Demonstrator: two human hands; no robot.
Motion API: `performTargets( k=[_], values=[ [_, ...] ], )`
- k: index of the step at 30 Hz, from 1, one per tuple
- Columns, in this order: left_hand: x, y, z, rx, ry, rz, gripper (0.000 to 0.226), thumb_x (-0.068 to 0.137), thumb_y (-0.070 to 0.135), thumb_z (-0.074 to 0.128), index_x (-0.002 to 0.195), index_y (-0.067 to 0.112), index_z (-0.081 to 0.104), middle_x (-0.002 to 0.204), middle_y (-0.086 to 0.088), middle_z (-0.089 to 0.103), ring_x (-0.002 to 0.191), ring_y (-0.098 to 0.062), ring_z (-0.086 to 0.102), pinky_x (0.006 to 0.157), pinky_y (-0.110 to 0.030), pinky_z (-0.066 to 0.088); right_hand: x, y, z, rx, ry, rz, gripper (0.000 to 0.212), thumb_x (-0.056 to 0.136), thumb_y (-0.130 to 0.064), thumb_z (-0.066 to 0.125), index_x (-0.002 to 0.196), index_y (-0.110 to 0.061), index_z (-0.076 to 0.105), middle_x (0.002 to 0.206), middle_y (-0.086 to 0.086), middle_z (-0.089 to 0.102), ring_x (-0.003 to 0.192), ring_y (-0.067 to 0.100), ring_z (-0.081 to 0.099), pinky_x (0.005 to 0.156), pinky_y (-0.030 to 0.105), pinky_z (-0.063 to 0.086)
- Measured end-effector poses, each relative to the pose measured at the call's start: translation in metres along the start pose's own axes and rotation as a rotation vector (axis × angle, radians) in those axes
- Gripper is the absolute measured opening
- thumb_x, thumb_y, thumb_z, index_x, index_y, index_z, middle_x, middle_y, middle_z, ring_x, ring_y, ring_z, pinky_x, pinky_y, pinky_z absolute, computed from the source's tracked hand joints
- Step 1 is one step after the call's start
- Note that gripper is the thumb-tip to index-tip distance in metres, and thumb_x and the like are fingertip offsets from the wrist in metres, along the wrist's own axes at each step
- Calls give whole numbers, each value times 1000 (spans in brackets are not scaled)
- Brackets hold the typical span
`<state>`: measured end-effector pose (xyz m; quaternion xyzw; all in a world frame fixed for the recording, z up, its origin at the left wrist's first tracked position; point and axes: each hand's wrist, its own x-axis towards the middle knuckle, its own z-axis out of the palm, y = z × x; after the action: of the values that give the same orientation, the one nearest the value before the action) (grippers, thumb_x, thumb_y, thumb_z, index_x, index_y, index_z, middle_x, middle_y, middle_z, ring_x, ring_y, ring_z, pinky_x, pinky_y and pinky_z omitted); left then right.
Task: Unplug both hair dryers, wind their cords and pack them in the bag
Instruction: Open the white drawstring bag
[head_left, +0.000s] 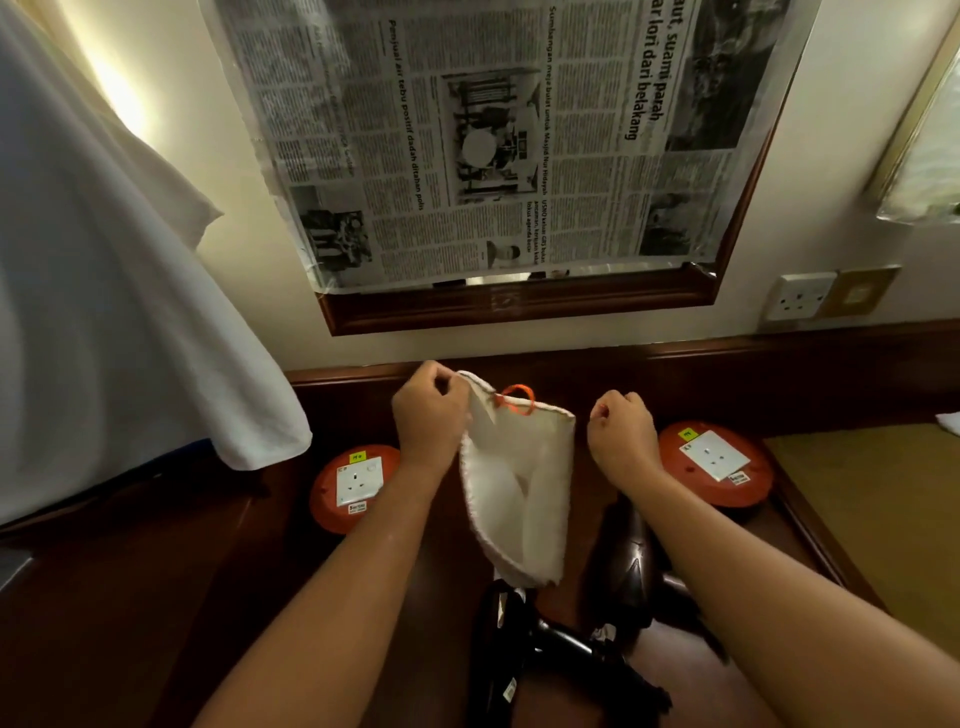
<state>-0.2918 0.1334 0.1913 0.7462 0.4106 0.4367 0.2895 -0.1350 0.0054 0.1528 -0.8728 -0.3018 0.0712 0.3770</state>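
Left hand (428, 410) pinches rim of white cloth bag (514, 483), hanging limp above table middle. Right hand (621, 428) curled shut, apparently empty. Two black hair dryers (524, 649) lie at table's near edge. Bag soft, light; dryers rigid, likely best held by handles.

The bag (519, 483) is white with an orange loop (517, 399) at the top. The two hair dryers (571, 639) are black and shiny. The two round reels (353, 488) are orange, each with a white socket and a small yellow sticker. The table (156, 597) is dark brown wood. The newspaper (493, 130) is grey-white with black print and black-and-white photos. The cloth (104, 312) is white. The wall (218, 182) is cream, and the wall socket (797, 297) is white.
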Motion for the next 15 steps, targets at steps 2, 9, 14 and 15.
performTargets(
  k=[2,9,14,15],
  values=[
    [7,-5,-9,6,13,-31,12,87,9,59,76,5,62,61,9,51,56,-3,47,52,-4,35,-1,1,3,102,-68,26,9,91,-9,52,86,-14,57,100,7,55,78,15,52,60,25,45],
    [5,-12,-9,-82,-122,-148,10,91,15,55,82,13,59,75,1,60,67,-9,56,54,-12,42,-20,-18,61,237,-371,64,74,83,-19,70,144,-21,29,145,9,33,132,27,36,106,43,40],
    [6,-15,-21,-230,-122,-269,15,90,14,54,77,16,61,75,1,61,71,-10,57,63,-24,49,-21,-8,105,298,-498,261,80,75,-39,76,141,-24,34,143,10,40,129,32,42,104,50,42],
    [8,-19,-23,-302,-127,-322,16,88,15,55,74,19,62,75,-2,63,73,-14,60,67,-31,53,-24,-8,113,295,-532,246,67,76,-38,75,134,-21,44,134,8,50,121,30,50,99,48,47]
  ],
)
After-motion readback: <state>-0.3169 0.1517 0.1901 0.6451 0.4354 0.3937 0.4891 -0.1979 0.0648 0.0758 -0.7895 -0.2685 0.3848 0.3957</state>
